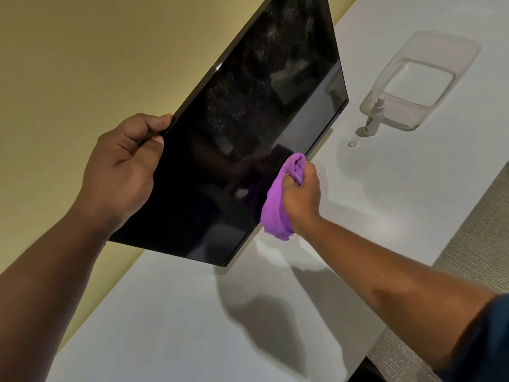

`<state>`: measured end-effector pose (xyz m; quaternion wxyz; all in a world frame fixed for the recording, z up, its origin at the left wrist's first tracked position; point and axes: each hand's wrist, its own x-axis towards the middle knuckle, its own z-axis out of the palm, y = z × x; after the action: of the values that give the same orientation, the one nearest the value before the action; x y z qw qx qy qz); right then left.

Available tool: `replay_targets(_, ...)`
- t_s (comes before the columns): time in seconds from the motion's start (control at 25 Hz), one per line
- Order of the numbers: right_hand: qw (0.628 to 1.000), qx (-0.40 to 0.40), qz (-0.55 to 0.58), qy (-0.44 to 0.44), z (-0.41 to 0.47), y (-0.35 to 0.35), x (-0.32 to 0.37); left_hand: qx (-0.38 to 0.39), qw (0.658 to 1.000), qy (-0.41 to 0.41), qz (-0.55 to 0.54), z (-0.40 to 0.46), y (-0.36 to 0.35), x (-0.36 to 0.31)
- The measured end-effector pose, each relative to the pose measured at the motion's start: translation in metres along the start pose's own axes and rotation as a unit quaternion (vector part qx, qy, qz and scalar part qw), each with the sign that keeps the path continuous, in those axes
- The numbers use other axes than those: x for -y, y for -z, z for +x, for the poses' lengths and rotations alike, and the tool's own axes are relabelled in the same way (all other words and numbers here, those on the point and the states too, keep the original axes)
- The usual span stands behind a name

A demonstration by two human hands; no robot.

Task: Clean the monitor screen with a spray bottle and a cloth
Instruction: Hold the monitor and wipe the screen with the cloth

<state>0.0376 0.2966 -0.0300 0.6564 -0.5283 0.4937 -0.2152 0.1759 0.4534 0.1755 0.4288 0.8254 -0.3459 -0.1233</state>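
Monitor screen [248, 139]: black, glossy, unlit panel, held above the white table [192, 312] and in front of a yellow wall [82, 51]. Its long axis ran on a diagonal, from the lower corner nearest the camera up and away toward the far top of the view; the glass faced the person and slightly toward the table side.

Condition: fine pale speckling, apparently spray mist or dust, showed across the upper, farther part of the glass. The nearer, lower part looked dark and even, with reflections only. Judged progress: spraying done, wiping under way, about the lower part dealt with, and the speckled upper part left to wipe.

Left hand [124, 172]: gripped the monitor's wall-side long edge, thumb on the front bezel, remaining fingers curled around the edge.

Right hand [301, 194]: closed in a fist round a bunched purple cloth [278, 205], pressed to the glass at the monitor's table-side long edge, roughly midway along it. A loose end of cloth hung below the fist.

Spray bottle [374, 114]: small, upright on the table, well apart from the monitor on its table side, untouched. Its small cap [352, 144] apparently lay just beside it.

Clear plastic container [421, 81]: directly behind the bottle, farther from the monitor; contents could not be told.
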Motion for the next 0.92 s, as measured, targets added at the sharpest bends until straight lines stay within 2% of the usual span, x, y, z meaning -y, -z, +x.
replay_targets(0.08, 1.0, 0.003, 0.001, 0.005, -0.004, -0.003, -0.003, -0.005, 1.0, -0.001, 0.001, 0.0, 0.0, 0.0)
replay_targets(0.24, 0.994, 0.096, -0.036, 0.033, -0.058, -0.015, -0.04, -0.01, 1.0, -0.002, 0.015, 0.0, 0.0, 0.001)
replay_targets(0.32, 0.997, 0.07, -0.023, 0.023, -0.045, -0.012, -0.035, -0.01, 1.0, -0.003, 0.017, -0.001, 0.0, 0.001)
replay_targets(0.44, 0.999, -0.021, -0.016, -0.025, 0.009, 0.0, -0.011, -0.006, 1.0, -0.003, 0.015, 0.0, 0.0, -0.001)
replay_targets(0.52, 0.998, -0.046, -0.032, -0.015, 0.022, 0.003, -0.007, -0.007, 1.0, -0.003, 0.012, 0.0, -0.001, -0.001)
replay_targets(0.6, 0.999, -0.021, -0.03, -0.006, 0.001, -0.007, -0.019, -0.01, 1.0, -0.003, 0.01, 0.0, -0.001, -0.002)
replay_targets(0.76, 0.993, 0.105, -0.056, 0.029, -0.082, -0.031, -0.057, -0.011, 1.0, 0.004, 0.003, 0.001, 0.001, -0.004)
replay_targets(0.84, 0.996, 0.087, -0.033, 0.017, -0.068, -0.027, -0.051, -0.008, 1.0, 0.006, -0.005, 0.0, 0.0, -0.006)
replay_targets(0.92, 0.999, 0.025, -0.022, -0.01, -0.03, -0.016, -0.034, -0.006, 1.0, 0.005, -0.009, 0.0, -0.001, -0.007)
